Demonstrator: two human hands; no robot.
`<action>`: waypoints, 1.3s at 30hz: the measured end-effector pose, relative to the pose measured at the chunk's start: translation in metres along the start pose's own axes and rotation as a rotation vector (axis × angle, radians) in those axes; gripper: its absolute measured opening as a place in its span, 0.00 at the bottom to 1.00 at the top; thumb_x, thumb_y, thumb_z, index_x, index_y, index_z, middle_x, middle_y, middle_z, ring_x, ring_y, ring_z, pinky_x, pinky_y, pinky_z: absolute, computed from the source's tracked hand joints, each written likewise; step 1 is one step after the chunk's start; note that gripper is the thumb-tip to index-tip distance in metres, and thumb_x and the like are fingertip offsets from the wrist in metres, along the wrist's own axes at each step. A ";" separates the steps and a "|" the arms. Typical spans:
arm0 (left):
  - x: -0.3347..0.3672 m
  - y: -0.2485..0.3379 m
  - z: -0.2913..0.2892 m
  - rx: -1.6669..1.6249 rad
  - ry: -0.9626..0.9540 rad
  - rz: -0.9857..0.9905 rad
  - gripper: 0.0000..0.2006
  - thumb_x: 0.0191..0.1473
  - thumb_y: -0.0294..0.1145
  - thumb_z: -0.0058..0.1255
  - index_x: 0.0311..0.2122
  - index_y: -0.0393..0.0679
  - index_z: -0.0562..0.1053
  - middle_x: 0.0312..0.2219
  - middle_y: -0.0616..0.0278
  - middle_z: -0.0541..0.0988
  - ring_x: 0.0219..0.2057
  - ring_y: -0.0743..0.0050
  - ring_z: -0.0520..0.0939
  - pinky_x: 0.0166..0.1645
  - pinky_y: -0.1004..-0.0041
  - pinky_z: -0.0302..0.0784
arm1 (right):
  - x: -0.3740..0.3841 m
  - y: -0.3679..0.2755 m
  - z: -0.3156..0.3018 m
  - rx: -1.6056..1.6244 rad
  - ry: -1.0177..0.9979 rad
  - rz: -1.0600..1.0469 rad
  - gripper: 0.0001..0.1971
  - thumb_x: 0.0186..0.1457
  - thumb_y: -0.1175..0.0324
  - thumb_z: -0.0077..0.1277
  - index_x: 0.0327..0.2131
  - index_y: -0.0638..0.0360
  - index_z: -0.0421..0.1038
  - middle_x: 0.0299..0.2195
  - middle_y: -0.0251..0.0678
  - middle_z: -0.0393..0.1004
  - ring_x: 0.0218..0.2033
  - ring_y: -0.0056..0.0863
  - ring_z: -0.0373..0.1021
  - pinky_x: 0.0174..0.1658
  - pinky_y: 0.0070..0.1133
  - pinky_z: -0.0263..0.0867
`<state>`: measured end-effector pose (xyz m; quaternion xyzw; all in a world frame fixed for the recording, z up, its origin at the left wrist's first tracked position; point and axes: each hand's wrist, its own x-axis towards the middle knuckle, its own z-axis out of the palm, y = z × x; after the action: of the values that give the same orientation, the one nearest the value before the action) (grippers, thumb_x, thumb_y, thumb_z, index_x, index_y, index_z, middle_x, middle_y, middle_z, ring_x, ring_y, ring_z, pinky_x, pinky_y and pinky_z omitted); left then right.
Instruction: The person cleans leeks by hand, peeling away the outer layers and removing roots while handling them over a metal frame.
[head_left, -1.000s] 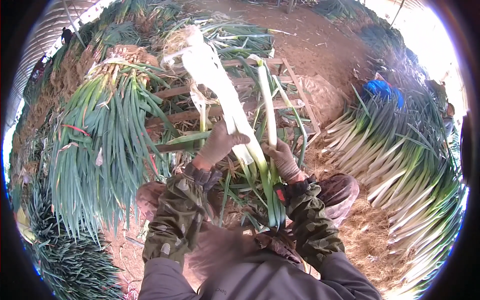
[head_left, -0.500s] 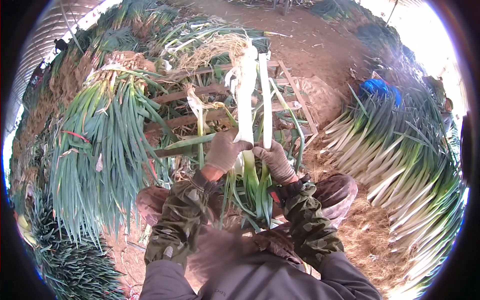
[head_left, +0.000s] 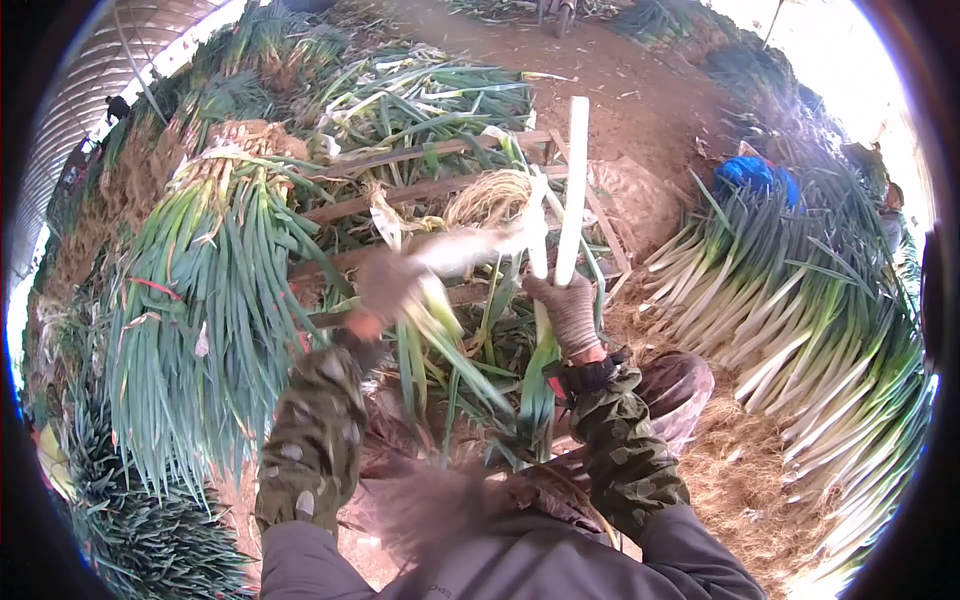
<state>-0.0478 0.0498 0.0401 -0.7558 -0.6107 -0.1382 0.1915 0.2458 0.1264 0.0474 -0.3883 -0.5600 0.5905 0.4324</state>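
Note:
My left hand [head_left: 388, 285], gloved and smeared by motion, is closed on a green onion. Its blurred white shaft [head_left: 468, 250] tilts over to the right, with pale stringy roots [head_left: 490, 197] at the end and green leaves hanging below the hand. To the right, my gloved right hand [head_left: 565, 308] grips green onions [head_left: 575, 190] with clean white shafts pointing up; their leaves trail down toward my lap. The two hands are apart, over a wooden slatted frame [head_left: 420, 190] strewn with leaves.
On the left hangs a big bundle of green onions [head_left: 205, 290], roots up, with a red tie. A long row of white-stalked onions [head_left: 790, 370] lies to the right, beside loose dry roots [head_left: 740, 470]. A blue bundle [head_left: 757, 180] rests on its far end.
My hands have parted: the left moved left, tipping its rooted onion from upright toward slanting. My right hand shifted slightly right with its white stalks still upright.

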 end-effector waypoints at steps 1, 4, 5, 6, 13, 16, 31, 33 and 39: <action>0.015 -0.011 -0.009 -0.351 -0.027 -0.446 0.08 0.55 0.38 0.53 0.39 0.53 0.80 0.28 0.63 0.82 0.26 0.69 0.82 0.31 0.70 0.79 | 0.002 0.013 -0.020 -0.054 -0.018 0.041 0.08 0.51 0.73 0.62 0.35 0.64 0.77 0.26 0.32 0.79 0.26 0.18 0.73 0.32 0.18 0.70; 0.042 -0.036 -0.029 -0.196 -0.276 -0.667 0.33 0.45 0.38 0.62 0.58 0.49 0.66 0.52 0.53 0.73 0.47 0.60 0.78 0.50 0.61 0.75 | 0.000 0.036 -0.006 -0.297 -0.016 -0.001 0.10 0.48 0.72 0.65 0.32 0.65 0.76 0.24 0.32 0.78 0.24 0.18 0.71 0.29 0.18 0.69; 0.058 0.010 -0.042 0.000 -0.323 -0.594 0.40 0.46 0.41 0.62 0.64 0.51 0.59 0.62 0.51 0.64 0.52 0.54 0.75 0.56 0.64 0.73 | -0.007 0.032 -0.013 -0.357 -0.007 0.020 0.10 0.48 0.72 0.65 0.31 0.65 0.75 0.24 0.32 0.78 0.24 0.17 0.71 0.29 0.18 0.68; 0.054 0.021 -0.045 -0.017 -0.156 -0.462 0.44 0.43 0.43 0.64 0.65 0.47 0.57 0.63 0.49 0.61 0.58 0.52 0.68 0.61 0.63 0.66 | -0.010 0.025 -0.002 -0.396 0.010 -0.002 0.10 0.48 0.71 0.65 0.32 0.65 0.75 0.24 0.32 0.78 0.24 0.16 0.71 0.29 0.18 0.68; 0.064 0.088 -0.040 -0.823 -0.379 -0.574 0.43 0.44 0.42 0.66 0.61 0.33 0.58 0.55 0.41 0.67 0.58 0.53 0.68 0.64 0.62 0.63 | -0.026 0.022 0.020 -0.284 -0.101 0.049 0.11 0.51 0.71 0.64 0.35 0.66 0.75 0.24 0.30 0.77 0.24 0.15 0.70 0.27 0.18 0.68; 0.059 0.084 0.004 -1.443 -0.134 -0.614 0.30 0.48 0.36 0.62 0.54 0.35 0.66 0.47 0.50 0.74 0.50 0.62 0.74 0.57 0.65 0.72 | -0.028 0.024 0.012 -0.371 -0.124 0.055 0.11 0.52 0.71 0.62 0.37 0.66 0.75 0.24 0.31 0.78 0.24 0.16 0.72 0.27 0.18 0.70; 0.068 0.027 -0.039 -0.422 -0.478 -0.262 0.53 0.39 0.50 0.69 0.66 0.40 0.52 0.63 0.42 0.57 0.58 0.52 0.69 0.64 0.62 0.64 | -0.034 0.028 -0.015 -0.169 -0.174 0.062 0.12 0.52 0.68 0.63 0.36 0.66 0.74 0.24 0.31 0.77 0.23 0.16 0.70 0.25 0.19 0.67; 0.051 0.070 -0.040 -0.959 -0.370 -0.457 0.53 0.42 0.53 0.67 0.65 0.37 0.51 0.60 0.39 0.62 0.54 0.50 0.74 0.62 0.60 0.69 | -0.043 0.011 -0.008 -0.341 -0.183 0.176 0.12 0.52 0.67 0.62 0.36 0.65 0.75 0.24 0.31 0.77 0.24 0.17 0.70 0.27 0.20 0.68; 0.044 0.104 0.021 -1.498 -0.074 -0.745 0.25 0.54 0.34 0.59 0.55 0.36 0.65 0.42 0.61 0.76 0.46 0.72 0.78 0.55 0.67 0.75 | -0.046 0.023 0.008 -0.412 -0.196 0.099 0.15 0.51 0.66 0.59 0.39 0.66 0.74 0.25 0.36 0.78 0.27 0.20 0.72 0.32 0.23 0.70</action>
<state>0.0625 0.0791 0.0283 -0.4357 -0.5731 -0.5367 -0.4400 0.2518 0.0806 0.0243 -0.4362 -0.6881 0.5192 0.2582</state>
